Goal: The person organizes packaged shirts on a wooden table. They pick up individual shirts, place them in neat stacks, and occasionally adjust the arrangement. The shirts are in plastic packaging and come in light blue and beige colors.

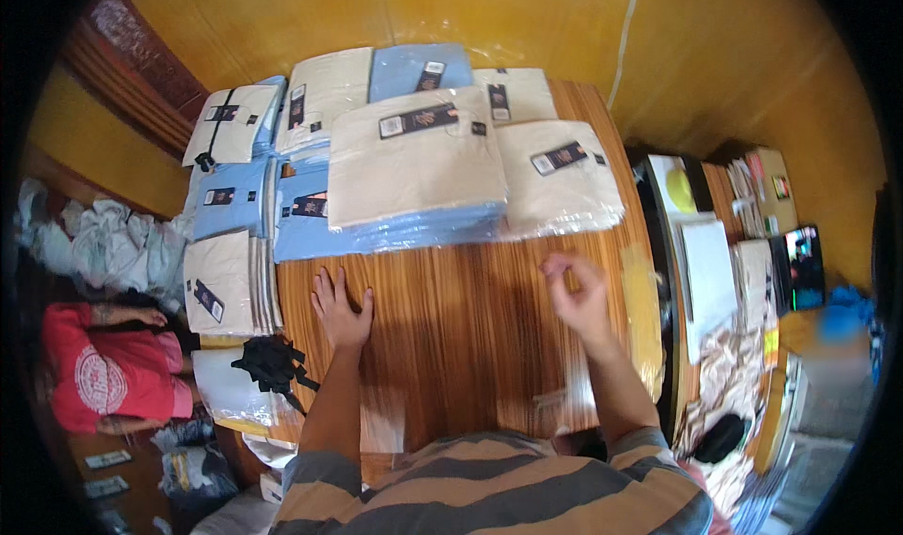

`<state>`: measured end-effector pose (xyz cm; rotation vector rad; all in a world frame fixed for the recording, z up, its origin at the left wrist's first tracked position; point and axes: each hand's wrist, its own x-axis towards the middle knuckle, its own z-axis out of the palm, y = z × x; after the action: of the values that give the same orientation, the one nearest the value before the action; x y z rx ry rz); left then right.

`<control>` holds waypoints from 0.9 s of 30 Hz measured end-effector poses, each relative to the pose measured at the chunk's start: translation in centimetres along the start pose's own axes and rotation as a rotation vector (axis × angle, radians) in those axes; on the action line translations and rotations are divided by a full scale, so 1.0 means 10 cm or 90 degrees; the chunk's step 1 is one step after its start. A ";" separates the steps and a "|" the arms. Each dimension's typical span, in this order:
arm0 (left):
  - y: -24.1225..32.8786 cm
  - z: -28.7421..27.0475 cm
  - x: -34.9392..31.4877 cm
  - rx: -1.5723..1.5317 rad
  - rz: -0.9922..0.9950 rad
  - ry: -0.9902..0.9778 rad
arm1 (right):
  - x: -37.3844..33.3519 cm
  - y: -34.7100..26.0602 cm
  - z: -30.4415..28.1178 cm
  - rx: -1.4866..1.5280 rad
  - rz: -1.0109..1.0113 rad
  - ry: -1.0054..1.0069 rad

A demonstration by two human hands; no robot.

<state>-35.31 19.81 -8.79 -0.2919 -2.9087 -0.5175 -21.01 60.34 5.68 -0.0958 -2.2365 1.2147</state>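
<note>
Below the cream packet stack point(419, 164), left hand point(340, 309) rests flat on the worktop point(461, 328), right hand point(578, 295) hovers loosely curled, seemingly empty.

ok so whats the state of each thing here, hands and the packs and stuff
left hand: flat on the wooden table, fingers spread, holding nothing
right hand: raised above the table, fingers curled, blurred, nothing visibly held
cream packs: folded flat, sealed in clear plastic, stacked
blue packs: folded, wrapped, stacked beneath and beside the cream ones
black straps: loose, bunched at the table edge
small screen: lit
</note>
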 end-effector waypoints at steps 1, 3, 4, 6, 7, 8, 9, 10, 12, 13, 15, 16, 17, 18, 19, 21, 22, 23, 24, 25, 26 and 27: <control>0.02 -0.02 0.03 0.003 -0.010 -0.005 | 0.39 0.06 -0.02 0.043 -0.017 0.011; 0.10 -0.08 0.04 0.006 -0.022 -0.024 | 1.33 0.25 -0.02 0.074 -0.010 0.026; 0.13 -0.08 0.05 0.004 -0.020 -0.024 | 1.80 0.27 0.10 0.187 0.113 0.045; 0.16 -0.07 0.11 -0.001 -0.008 -0.022 | 2.70 0.62 0.31 0.233 0.162 -0.013; 0.16 -0.07 0.13 -0.001 -0.006 -0.021 | 3.09 0.81 0.47 0.237 0.221 -0.071; 0.16 -0.08 0.13 -0.001 -0.005 -0.020 | 3.41 0.99 0.66 0.240 0.280 -0.132; 0.14 -0.08 0.11 0.001 -0.008 -0.022 | 3.66 1.13 0.87 0.136 0.329 -0.198; 0.11 -0.07 0.08 0.000 -0.010 -0.023 | 3.87 1.22 1.07 0.026 0.372 -0.262; 0.06 -0.07 0.05 -0.003 -0.015 -0.023 | 4.02 1.46 1.45 -0.030 0.425 -0.333; 0.08 -0.09 0.05 -0.008 -0.013 -0.027 | 4.02 1.59 1.61 0.024 0.442 -0.340; 0.10 -0.11 0.06 -0.011 -0.022 -0.036 | 4.05 1.72 1.86 0.162 0.450 -0.394; 0.12 -0.12 0.09 -0.015 -0.020 -0.041 | 4.10 1.79 1.93 0.200 0.394 -0.397; 0.14 -0.13 0.11 -0.009 -0.019 -0.041 | 4.15 1.85 1.98 0.238 0.339 -0.396; 0.15 -0.13 0.13 -0.007 -0.020 -0.045 | 4.17 1.97 1.99 0.275 0.290 -0.391; 0.15 -0.11 0.16 -0.007 -0.022 -0.046 | 4.26 2.01 1.99 0.348 0.403 -0.435; 0.13 -0.13 0.08 0.001 -0.043 -0.051 | 4.15 1.87 2.03 0.301 0.386 -0.412; 0.12 -0.12 0.05 0.002 -0.049 -0.056 | 4.09 1.72 1.99 0.276 0.374 -0.392; 0.11 -0.11 0.08 0.001 -0.044 -0.059 | 4.07 1.69 1.96 0.284 0.397 -0.380; 0.11 -0.10 0.10 0.000 -0.043 -0.063 | 4.07 1.67 1.96 0.288 0.407 -0.383; 0.10 -0.10 0.10 0.001 -0.043 -0.064 | 4.06 1.65 1.96 0.293 0.417 -0.386; 0.09 -0.10 0.10 0.003 -0.043 -0.066 | 4.05 1.63 1.96 0.297 0.427 -0.389; 0.09 -0.09 0.11 0.004 -0.043 -0.067 | 4.05 1.62 1.95 0.307 0.432 -0.388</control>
<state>-36.01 20.46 -7.44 -0.2282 -3.0310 -0.5188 -68.08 68.50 3.46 -0.3550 -2.3970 2.3861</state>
